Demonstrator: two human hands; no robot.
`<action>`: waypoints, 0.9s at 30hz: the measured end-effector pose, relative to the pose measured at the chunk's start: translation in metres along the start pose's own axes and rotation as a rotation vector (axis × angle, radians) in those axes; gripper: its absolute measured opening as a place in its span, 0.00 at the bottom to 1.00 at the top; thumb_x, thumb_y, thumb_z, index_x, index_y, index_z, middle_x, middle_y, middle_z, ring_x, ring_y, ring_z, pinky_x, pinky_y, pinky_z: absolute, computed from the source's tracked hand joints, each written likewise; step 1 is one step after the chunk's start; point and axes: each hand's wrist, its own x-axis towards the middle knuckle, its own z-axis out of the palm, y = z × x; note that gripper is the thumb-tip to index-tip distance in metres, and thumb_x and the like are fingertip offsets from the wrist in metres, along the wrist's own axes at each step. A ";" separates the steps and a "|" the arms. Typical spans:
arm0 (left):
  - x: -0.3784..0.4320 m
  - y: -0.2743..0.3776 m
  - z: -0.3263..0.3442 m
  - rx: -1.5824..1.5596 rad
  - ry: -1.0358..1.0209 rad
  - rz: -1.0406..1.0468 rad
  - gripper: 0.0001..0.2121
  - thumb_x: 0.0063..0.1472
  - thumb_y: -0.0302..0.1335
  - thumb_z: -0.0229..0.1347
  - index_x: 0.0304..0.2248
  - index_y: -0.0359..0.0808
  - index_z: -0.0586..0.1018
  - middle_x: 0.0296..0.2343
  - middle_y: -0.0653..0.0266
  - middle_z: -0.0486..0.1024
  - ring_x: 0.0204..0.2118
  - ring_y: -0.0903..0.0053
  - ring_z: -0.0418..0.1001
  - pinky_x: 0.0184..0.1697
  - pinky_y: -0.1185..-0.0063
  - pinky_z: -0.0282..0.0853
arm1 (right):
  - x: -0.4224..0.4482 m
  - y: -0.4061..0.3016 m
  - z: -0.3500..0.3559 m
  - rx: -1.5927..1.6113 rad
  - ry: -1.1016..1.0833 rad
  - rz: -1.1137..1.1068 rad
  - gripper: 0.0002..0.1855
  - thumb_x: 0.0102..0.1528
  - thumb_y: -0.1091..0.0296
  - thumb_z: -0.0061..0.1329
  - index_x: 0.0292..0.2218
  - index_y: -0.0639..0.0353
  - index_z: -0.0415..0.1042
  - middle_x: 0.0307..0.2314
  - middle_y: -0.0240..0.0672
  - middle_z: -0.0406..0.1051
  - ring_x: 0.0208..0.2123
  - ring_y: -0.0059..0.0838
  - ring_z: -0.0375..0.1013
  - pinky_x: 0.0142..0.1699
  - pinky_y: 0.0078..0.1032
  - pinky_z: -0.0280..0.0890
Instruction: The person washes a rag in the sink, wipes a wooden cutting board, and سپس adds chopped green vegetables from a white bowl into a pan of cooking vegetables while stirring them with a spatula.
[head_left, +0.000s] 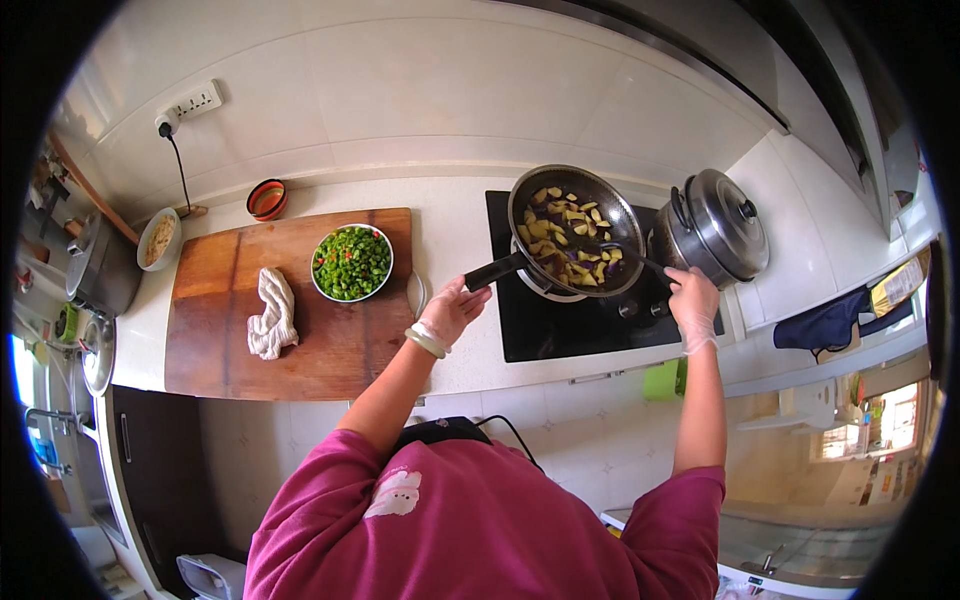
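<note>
A frying pan (624, 196) with cut eggplant pieces (570, 232) stands on the left burner of a black glass cooktop (555, 334). My left hand (452, 306), in a clear glove with a bangle at the wrist, is at the end of the pan's black handle (495, 271); its fingers are partly spread beneath it, and a firm grip cannot be made out. My right hand (691, 298), gloved too, is closed around the handle of a dark spatula (626, 252), whose head lies among the eggplant.
Right of the pan stands a lidded steel pot (724, 225). On the left, a wooden cutting board (202, 322) bears a bowl of chopped green peppers (352, 262) and a crumpled white cloth (274, 315). Behind it are a small orange bowl (267, 199) and a pale bowl (159, 240).
</note>
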 end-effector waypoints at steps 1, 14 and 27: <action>0.000 0.002 -0.010 -0.001 -0.002 -0.017 0.13 0.60 0.36 0.43 0.42 0.39 0.65 0.41 0.53 0.67 0.45 0.69 0.66 0.46 0.76 0.61 | -0.003 0.001 -0.007 0.010 -0.008 0.028 0.15 0.40 0.75 0.49 0.32 0.47 0.75 0.24 0.37 0.67 0.29 0.39 0.68 0.33 0.32 0.63; -0.021 0.056 -0.211 -0.467 0.507 0.307 0.17 0.56 0.32 0.47 0.45 0.42 0.61 0.45 0.50 0.62 0.46 0.62 0.63 0.44 0.70 0.62 | 0.009 -0.034 0.032 0.015 -0.027 0.027 0.13 0.43 0.73 0.49 0.33 0.45 0.75 0.23 0.38 0.67 0.28 0.39 0.69 0.32 0.32 0.63; 0.001 0.082 -0.171 -0.096 0.808 0.316 0.24 0.51 0.18 0.43 0.46 0.49 0.57 0.27 0.57 0.70 0.24 0.66 0.71 0.25 0.76 0.66 | -0.040 -0.027 -0.004 0.067 0.051 0.016 0.15 0.40 0.73 0.51 0.32 0.45 0.75 0.24 0.35 0.68 0.28 0.38 0.69 0.31 0.32 0.64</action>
